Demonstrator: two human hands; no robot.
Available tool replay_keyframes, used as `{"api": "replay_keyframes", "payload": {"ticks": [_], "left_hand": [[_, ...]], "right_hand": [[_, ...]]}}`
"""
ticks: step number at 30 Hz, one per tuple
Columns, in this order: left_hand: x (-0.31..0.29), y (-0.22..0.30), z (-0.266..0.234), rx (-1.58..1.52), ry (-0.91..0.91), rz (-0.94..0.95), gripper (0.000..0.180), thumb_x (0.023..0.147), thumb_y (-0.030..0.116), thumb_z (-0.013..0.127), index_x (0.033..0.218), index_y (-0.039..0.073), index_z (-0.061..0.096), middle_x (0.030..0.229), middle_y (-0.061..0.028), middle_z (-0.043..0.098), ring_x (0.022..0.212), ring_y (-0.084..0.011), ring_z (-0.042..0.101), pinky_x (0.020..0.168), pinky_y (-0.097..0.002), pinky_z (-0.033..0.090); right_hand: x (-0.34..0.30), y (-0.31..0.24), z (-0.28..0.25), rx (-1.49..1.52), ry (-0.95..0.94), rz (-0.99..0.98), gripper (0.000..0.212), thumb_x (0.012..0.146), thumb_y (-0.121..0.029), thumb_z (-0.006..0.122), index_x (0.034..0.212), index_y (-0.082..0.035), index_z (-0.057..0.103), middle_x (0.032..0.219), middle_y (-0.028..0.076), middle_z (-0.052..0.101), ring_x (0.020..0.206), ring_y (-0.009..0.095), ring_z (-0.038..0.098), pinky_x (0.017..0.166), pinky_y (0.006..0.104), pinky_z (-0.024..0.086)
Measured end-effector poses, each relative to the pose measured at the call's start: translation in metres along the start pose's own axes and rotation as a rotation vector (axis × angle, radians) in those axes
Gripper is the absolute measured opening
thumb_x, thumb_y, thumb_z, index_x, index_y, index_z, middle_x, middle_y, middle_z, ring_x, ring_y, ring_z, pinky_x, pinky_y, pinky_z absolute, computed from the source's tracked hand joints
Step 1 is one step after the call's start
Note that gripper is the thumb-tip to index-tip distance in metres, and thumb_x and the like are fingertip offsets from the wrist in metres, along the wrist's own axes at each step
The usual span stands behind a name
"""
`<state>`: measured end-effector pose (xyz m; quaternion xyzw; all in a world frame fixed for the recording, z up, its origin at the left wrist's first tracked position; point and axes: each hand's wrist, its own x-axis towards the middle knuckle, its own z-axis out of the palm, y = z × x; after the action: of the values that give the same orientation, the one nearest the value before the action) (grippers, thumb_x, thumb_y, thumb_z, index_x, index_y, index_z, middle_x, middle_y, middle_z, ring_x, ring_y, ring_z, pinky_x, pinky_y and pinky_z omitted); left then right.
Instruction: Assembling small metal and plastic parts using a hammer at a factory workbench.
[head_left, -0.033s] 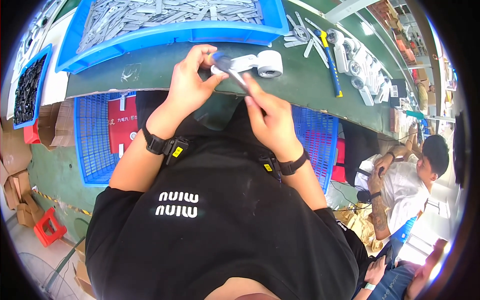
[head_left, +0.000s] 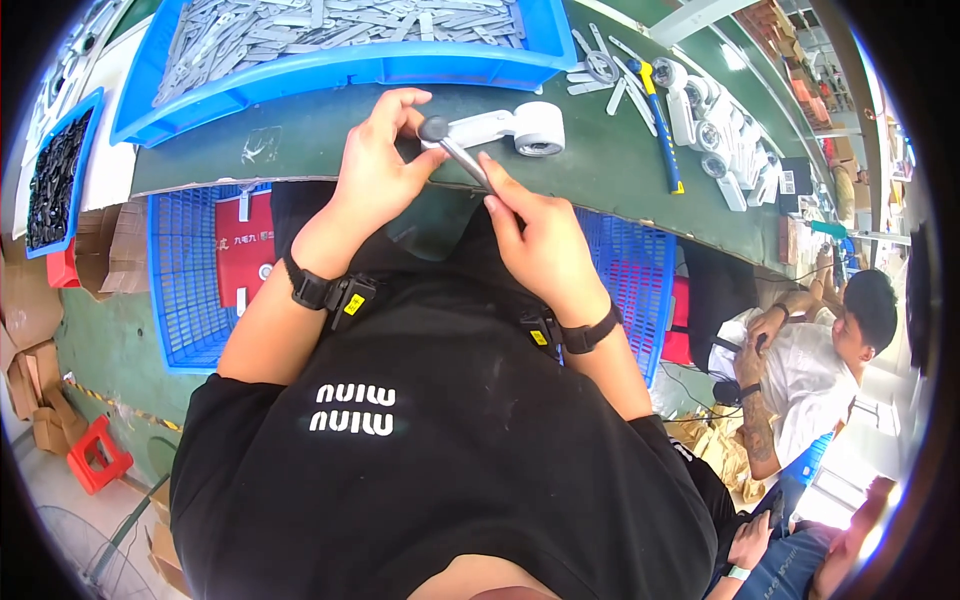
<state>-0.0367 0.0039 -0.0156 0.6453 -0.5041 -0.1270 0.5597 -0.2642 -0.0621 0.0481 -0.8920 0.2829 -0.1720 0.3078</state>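
Note:
On the green bench before me lies a white part, a flat arm with a drum-shaped round end. Its arm end reaches toward my left hand, whose thumb and fingers close around that end. My right hand grips a hammer with a grey shaft and a dark round head. The hammer's head is over the arm end, close to my left fingertips, and hides part of it. Whether the head touches the part, I cannot tell.
A blue tray of flat grey strips stands at the back. Left is a tray of small black pieces. A blue-yellow hammer, loose strips and several white parts lie right. Blue crates sit below; a co-worker sits at right.
The hammer's head, blurred by motion before, now shows sharply over the arm end. My right hand has shifted slightly to the left; my left hand and the white part stay in place.

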Motion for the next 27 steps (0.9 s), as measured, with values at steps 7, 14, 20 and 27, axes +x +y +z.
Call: {"api": "replay_keyframes", "payload": {"ticks": [7,14,20,27], "left_hand": [[0.0,-0.01,0.003,-0.013,-0.016,0.037,0.067,0.088,0.005,0.094,0.144,0.003,0.057,0.098,-0.0097,0.082,0.091,-0.0207,0.079,0.089,-0.0367,0.062],[0.003,0.004,-0.001,0.022,-0.062,0.099,0.044,0.09,0.001,0.09,0.13,0.001,0.072,0.1,-0.0088,0.079,0.092,-0.0187,0.075,0.087,-0.035,0.059],[-0.017,-0.015,-0.086,-0.281,-0.169,-0.129,0.022,0.098,-0.006,0.071,0.118,-0.004,0.076,0.104,-0.0085,0.075,0.094,-0.0183,0.07,0.082,-0.0312,0.055],[-0.155,-0.138,-0.358,-0.419,0.311,-0.656,0.038,0.11,0.029,0.069,0.136,0.002,0.07,0.124,-0.0073,0.072,0.112,-0.023,0.071,0.089,-0.0395,0.06]], "right_hand": [[-0.008,0.02,-0.001,0.067,0.336,-0.217,0.05,0.102,-0.002,0.073,0.151,-0.004,0.069,0.101,0.024,0.078,0.08,0.039,0.076,0.073,0.0418,0.06],[-0.033,0.01,-0.034,0.769,0.33,-0.043,0.04,0.115,-0.017,0.064,0.151,-0.002,0.069,0.083,0.005,0.069,0.065,0.008,0.056,0.062,0.0258,0.047],[-0.016,0.074,-0.098,0.297,0.48,0.332,0.033,0.102,-0.016,0.079,0.132,-0.002,0.079,0.081,-0.006,0.066,0.072,0.004,0.054,0.065,0.0257,0.045],[0.026,0.198,-0.177,-0.362,0.574,0.538,0.042,0.093,-0.034,0.082,0.12,-0.002,0.08,0.098,0.021,0.082,0.095,0.04,0.081,0.087,0.0486,0.063]]}}
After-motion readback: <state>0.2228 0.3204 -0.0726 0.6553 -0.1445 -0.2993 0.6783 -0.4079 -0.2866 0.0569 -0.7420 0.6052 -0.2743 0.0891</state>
